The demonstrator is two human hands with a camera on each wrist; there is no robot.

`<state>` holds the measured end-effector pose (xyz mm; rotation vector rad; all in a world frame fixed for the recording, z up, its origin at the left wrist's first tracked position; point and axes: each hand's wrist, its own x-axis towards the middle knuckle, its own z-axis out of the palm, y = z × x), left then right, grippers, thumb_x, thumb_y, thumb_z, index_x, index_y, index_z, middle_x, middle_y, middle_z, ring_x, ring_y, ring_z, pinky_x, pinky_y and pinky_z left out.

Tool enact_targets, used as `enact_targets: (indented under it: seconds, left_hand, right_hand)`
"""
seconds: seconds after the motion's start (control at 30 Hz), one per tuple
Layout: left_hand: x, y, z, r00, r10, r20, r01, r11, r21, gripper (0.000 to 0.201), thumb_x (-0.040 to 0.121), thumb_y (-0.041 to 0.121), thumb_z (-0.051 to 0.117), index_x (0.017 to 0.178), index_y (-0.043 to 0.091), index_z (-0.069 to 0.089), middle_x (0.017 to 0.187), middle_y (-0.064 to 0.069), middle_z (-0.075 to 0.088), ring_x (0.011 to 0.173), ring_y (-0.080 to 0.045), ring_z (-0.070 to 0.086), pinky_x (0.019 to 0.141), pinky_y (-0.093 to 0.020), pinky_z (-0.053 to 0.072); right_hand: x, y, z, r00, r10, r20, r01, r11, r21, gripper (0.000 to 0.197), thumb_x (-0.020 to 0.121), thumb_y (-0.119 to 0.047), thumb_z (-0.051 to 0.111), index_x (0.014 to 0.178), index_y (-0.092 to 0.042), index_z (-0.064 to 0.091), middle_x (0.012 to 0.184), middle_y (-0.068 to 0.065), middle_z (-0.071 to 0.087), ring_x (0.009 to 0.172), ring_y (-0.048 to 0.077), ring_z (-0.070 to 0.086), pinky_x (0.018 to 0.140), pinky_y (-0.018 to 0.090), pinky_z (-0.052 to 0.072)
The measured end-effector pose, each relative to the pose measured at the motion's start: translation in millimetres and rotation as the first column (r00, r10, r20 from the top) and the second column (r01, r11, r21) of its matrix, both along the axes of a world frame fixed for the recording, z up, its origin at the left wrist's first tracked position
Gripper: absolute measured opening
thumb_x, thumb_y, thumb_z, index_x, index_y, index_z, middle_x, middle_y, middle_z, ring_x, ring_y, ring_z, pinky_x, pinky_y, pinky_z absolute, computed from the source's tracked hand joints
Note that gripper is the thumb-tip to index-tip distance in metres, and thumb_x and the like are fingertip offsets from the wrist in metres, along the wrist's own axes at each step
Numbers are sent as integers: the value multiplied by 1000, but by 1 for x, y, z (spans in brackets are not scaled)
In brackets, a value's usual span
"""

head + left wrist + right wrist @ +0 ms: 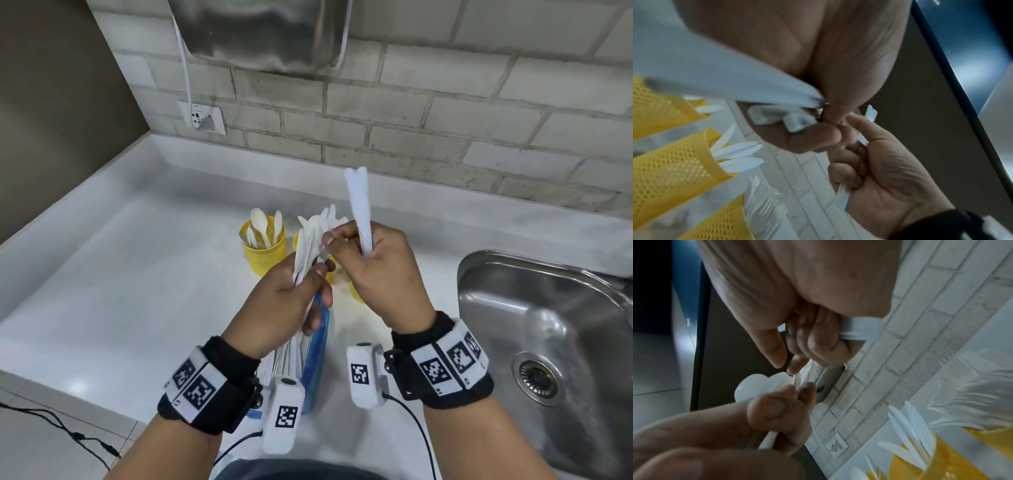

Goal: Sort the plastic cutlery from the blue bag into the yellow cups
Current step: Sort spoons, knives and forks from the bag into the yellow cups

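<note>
White handles [861, 328] are gripped in the curled right hand [807, 305]; its thumb and forefinger meet a spoon [756, 387] held by the left hand [764, 423]. Knives [910, 426] and forks [978, 394] are seen in yellow cups [945, 460].

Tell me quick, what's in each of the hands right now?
Left hand: grips a bunch of white plastic cutlery.
Right hand: grips a few white cutlery handles, with thumb and forefinger pinching a piece from the bunch.
</note>
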<state>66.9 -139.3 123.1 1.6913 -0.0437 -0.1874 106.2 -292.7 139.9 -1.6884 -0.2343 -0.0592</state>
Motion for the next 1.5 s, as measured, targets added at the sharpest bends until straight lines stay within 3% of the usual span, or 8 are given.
enact_targets:
  seconds: [0.1, 0.2, 0.5, 0.77, 1.0, 1.13, 1.27, 1.5]
  left_hand:
    - [2, -2, -4, 996, -5, 93, -3, 996, 87, 21, 110, 25, 42, 99, 14, 56, 67, -1, 56, 47, -11, 47, 48, -26, 41]
    - [5, -1, -12, 981, 0, 196, -35, 984, 173, 20, 109, 25, 44, 116, 13, 59, 69, 4, 52, 58, -10, 46, 56, -23, 40]
    - [8, 1, -16, 953, -43, 300, -31, 970, 239, 24, 107, 35, 46, 123, 22, 56, 81, 17, 57, 71, -3, 51, 68, -19, 43]
    - [8, 1, -16, 963, -74, 260, 47, 993, 106, 30, 107, 39, 44, 131, 23, 52, 74, 10, 45, 58, -8, 38, 54, -22, 38]
    - [5, -4, -10, 980, -50, 194, 61, 997, -51, 14, 109, 34, 38, 110, 30, 52, 71, -9, 36, 53, -20, 30, 45, -26, 31]
    - [4, -3, -10, 985, -36, 168, 49, 996, -76, 12, 107, 35, 42, 106, 36, 53, 72, -8, 37, 52, -12, 31, 45, -20, 32]
    - [0, -4, -3, 989, 27, 143, -8, 991, -131, 16, 104, 41, 41, 101, 36, 56, 74, -24, 36, 55, -28, 28, 46, -27, 30]
    - [-3, -5, -1, 990, 33, 134, -19, 994, -103, 25, 107, 43, 37, 97, 30, 56, 71, -8, 48, 49, -20, 36, 44, -28, 33]
  right_hand:
    - [-1, 1, 0, 1000, 29, -9, -29, 994, -108, 25, 96, -22, 71, 74, -10, 74, 64, 2, 74, 62, 19, 71, 63, 20, 51]
    - [1, 3, -3, 1000, 16, 3, -15, 985, -170, 24, 95, -26, 71, 76, -15, 78, 68, 2, 74, 67, 20, 71, 66, 27, 55]
    - [2, 5, -1, 999, 24, -49, -26, 998, -49, 20, 98, -20, 68, 83, -15, 80, 73, -7, 75, 65, 3, 66, 65, 18, 48]
    - [2, 7, -5, 995, -88, 42, 89, 996, -23, 14, 97, -15, 66, 87, -15, 76, 81, 2, 77, 79, 19, 73, 75, 33, 58]
    - [1, 8, -5, 969, -223, 102, 222, 975, 20, 16, 95, -27, 63, 91, -13, 70, 76, 10, 67, 69, 21, 62, 69, 43, 55]
    - [0, 4, 0, 993, -109, 41, 107, 993, 50, 3, 93, -17, 69, 94, -15, 67, 68, 15, 55, 61, 15, 54, 64, 32, 49]
    - [0, -4, 2, 995, 70, 69, -68, 997, -21, 19, 92, -6, 73, 102, -19, 63, 65, -3, 46, 63, 13, 49, 68, 23, 47]
    - [2, -9, 1, 990, 62, 128, -51, 995, -90, 9, 96, -13, 68, 104, -12, 64, 90, 9, 68, 85, 25, 65, 83, 41, 55]
